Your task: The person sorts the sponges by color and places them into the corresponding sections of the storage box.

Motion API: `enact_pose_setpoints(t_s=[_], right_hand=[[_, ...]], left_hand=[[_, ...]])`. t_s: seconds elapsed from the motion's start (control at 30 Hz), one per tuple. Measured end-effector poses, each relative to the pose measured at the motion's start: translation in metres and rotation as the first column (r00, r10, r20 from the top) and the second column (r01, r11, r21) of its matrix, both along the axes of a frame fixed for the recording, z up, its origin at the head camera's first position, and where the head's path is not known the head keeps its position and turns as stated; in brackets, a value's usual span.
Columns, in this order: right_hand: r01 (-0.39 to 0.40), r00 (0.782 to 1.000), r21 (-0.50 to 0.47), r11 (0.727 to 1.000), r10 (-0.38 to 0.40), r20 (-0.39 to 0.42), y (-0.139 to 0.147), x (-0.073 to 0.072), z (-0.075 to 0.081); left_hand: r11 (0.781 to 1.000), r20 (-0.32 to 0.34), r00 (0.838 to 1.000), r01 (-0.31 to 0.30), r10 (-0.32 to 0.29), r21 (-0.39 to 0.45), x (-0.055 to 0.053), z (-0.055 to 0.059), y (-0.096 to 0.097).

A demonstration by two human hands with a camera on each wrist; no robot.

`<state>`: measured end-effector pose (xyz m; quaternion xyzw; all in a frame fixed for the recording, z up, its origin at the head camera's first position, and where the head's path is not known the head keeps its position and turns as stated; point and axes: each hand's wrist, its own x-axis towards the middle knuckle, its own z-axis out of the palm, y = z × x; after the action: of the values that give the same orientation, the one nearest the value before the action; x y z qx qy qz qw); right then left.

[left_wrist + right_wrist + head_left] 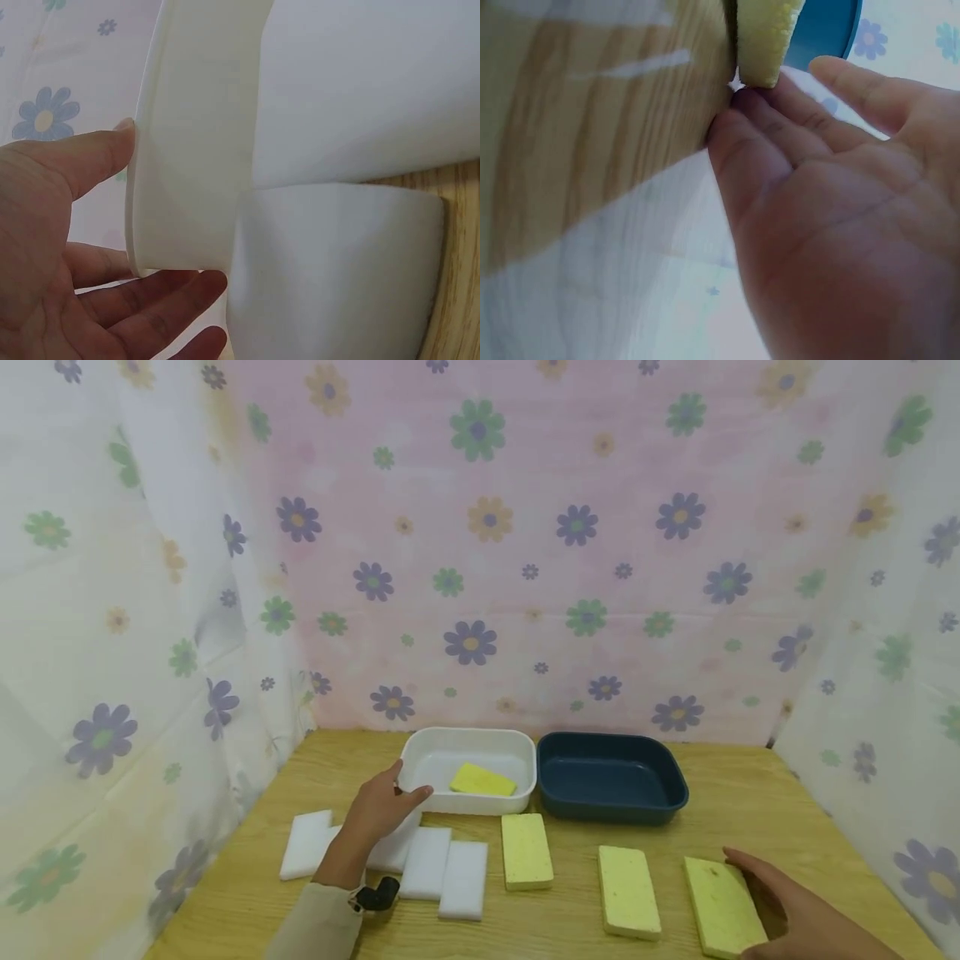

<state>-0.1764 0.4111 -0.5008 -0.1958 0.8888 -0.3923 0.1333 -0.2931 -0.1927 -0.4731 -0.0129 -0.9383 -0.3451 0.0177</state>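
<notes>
At the front left corner of a white plastic basin (pixel 517 803) is my left hand (pixel 377 807), thumb and fingers spread apart. In the left wrist view its thumb touches the basin's rim (pixel 132 217), and the other fingers extend past the corner. A bright yellow sponge (pixel 483 780) lies inside this basin. My right hand (pixel 798 910) reaches along the right side of a pale yellow sponge (pixel 722 906) lying on the table. Seen from the right wrist, its extended fingertips are at the sponge's end (pixel 763 56), close to the tabletop.
A dark blue basin (pixel 611 814) stands right beside the white one. Two more yellow sponges, one at the middle (pixel 527 852) and one nearer the right (pixel 628 892), lie on the wooden table (pixel 562 927). Several white sponges (pixel 462 881) lie at left, partly behind my left arm. Flowered cloth (pixel 525 527) surrounds the table.
</notes>
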Motion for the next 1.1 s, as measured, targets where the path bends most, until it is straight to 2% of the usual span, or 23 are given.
enact_pose_setpoints(t_s=[0.1,0.3,0.4,0.53,0.73,0.93,1.1], right_hand=[[0.001,1.000,0.011,1.000,0.000,-0.019,-0.001,-0.002,-0.001],[0.012,0.998,0.008,1.000,-0.012,-0.065,-0.003,0.000,-0.001],[0.063,0.998,0.055,0.997,-0.061,-0.029,-0.006,0.002,0.005],[0.123,0.992,0.105,0.987,-0.121,-0.026,-0.010,0.006,0.014],[0.150,0.980,0.105,0.983,-0.134,-0.147,-0.016,0.012,0.022],[0.232,0.929,0.148,0.962,-0.174,-0.328,-0.022,0.014,0.030],[0.249,0.909,0.152,0.957,-0.177,-0.377,-0.026,0.013,0.043]], left_hand=[[1.000,0.018,1.000,-0.004,0.004,0.012,-0.001,0.000,-0.001],[1.000,0.009,1.000,-0.014,0.014,0.008,0.001,0.001,-0.002],[1.000,0.008,1.000,-0.012,0.012,0.002,0.001,0.002,-0.003],[1.000,0.008,1.000,-0.003,0.002,0.007,0.002,0.002,-0.001],[1.000,0.012,1.000,-0.009,0.009,0.002,0.003,0.001,-0.003],[1.000,0.001,1.000,-0.005,0.005,-0.004,0.001,0.000,-0.002],[1.000,0.001,1.000,-0.002,0.002,0.009,0.001,0.000,0.000]])
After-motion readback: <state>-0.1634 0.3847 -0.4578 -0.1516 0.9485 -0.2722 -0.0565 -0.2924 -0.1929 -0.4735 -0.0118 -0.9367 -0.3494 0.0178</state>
